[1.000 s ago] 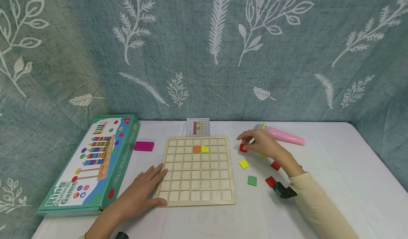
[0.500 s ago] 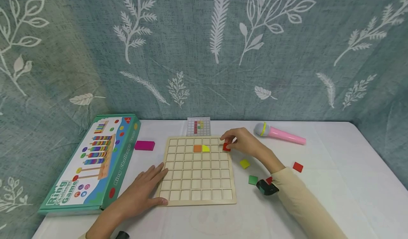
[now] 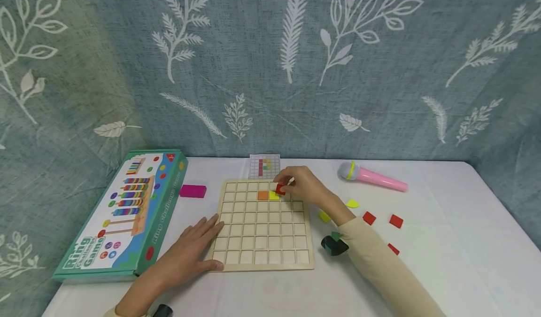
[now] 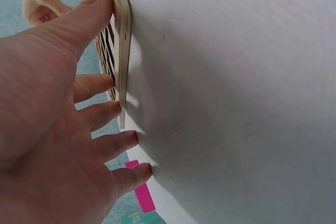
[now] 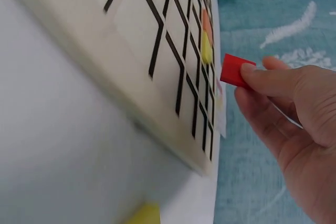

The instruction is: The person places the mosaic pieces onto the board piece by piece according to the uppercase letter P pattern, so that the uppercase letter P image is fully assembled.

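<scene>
The fingers of my right hand (image 3: 302, 182) pinch a red tile (image 5: 232, 70) above the grid board (image 3: 261, 244), near the yellow piece (image 3: 273, 196); my left hand (image 3: 192, 244) touches the board's left edge, fingers relaxed. Best to lower the tile level, squared to the grid lines.

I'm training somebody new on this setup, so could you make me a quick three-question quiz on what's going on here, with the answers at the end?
1. What does the right hand pinch?
2. True or false: the left hand holds the pink microphone.
3. In the head view, what colour is the piece in the square just right of the orange tile? A) green B) yellow C) blue

Key:
1. A red tile.
2. False; it touches the board.
3. B, the yellow piece.
</scene>
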`<state>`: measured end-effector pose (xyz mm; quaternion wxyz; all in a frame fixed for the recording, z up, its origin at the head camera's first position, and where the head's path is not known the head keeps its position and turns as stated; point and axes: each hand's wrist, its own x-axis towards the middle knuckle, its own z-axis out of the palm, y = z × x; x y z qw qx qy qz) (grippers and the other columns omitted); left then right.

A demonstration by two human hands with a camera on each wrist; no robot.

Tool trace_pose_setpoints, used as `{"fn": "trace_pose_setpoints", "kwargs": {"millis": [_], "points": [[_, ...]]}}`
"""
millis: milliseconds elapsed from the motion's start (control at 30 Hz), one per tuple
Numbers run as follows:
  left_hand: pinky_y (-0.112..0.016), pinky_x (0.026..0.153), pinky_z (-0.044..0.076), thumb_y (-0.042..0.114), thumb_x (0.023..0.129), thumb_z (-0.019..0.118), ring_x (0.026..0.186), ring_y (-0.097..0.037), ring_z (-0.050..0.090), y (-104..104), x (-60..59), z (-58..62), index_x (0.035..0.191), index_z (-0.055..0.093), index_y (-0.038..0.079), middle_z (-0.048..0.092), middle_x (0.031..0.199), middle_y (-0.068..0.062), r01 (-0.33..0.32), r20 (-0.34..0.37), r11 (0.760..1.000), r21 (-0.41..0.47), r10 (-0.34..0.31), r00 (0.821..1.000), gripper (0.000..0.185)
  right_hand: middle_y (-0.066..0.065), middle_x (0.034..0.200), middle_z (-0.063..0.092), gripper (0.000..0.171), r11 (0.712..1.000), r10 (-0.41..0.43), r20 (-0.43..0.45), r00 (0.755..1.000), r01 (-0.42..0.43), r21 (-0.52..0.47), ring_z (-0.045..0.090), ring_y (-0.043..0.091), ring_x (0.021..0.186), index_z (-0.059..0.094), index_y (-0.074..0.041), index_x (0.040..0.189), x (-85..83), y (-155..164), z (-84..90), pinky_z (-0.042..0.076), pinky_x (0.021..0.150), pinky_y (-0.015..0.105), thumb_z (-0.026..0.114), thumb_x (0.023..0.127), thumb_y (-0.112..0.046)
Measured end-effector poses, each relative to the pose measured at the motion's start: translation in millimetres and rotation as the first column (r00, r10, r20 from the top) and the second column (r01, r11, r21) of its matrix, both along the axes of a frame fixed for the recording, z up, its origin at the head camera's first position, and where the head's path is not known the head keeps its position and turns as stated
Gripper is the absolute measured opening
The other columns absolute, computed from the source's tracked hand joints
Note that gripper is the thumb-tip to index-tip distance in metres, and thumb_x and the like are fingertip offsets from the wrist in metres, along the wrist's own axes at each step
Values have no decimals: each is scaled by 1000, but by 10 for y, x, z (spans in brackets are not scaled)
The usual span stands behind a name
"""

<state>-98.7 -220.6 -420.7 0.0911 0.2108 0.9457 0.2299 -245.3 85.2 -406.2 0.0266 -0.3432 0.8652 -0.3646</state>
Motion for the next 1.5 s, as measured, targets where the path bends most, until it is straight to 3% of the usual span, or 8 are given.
{"fn": "trace_pose_setpoints", "kwargs": {"millis": [433, 1233, 1500], "points": [[-67, 110, 22, 54, 78, 72, 141, -49, 25, 6, -5, 4, 147, 41, 2, 30, 156, -20, 4, -14, 1000, 13, -4, 1000, 92, 10, 101, 71, 21, 997, 76, 26, 997, -77, 32, 66, 20, 90, 71, 2, 108, -60, -444, 23, 54, 77, 21, 70, 87, 2], [-67, 111, 19, 50, 78, 75, 142, -49, 22, 16, -14, -15, 147, 40, 1, 29, 157, -21, -1, 15, 999, 35, 1, 1000, 92, 7, 102, 71, 20, 998, 32, 101, 994, -37, 47, 66, 19, 94, 72, -2, 108, -30, -696, -76, 53, 78, 21, 69, 89, 0], [-67, 111, 18, 50, 78, 75, 142, -50, 21, -4, -7, -19, 147, 40, 0, 28, 157, -21, -7, 24, 999, 41, 6, 1000, 92, 8, 105, 71, 27, 996, 23, 102, 995, -31, 82, 66, 20, 96, 69, -3, 117, -30, -720, -112, 53, 80, 23, 68, 90, -1]]}}
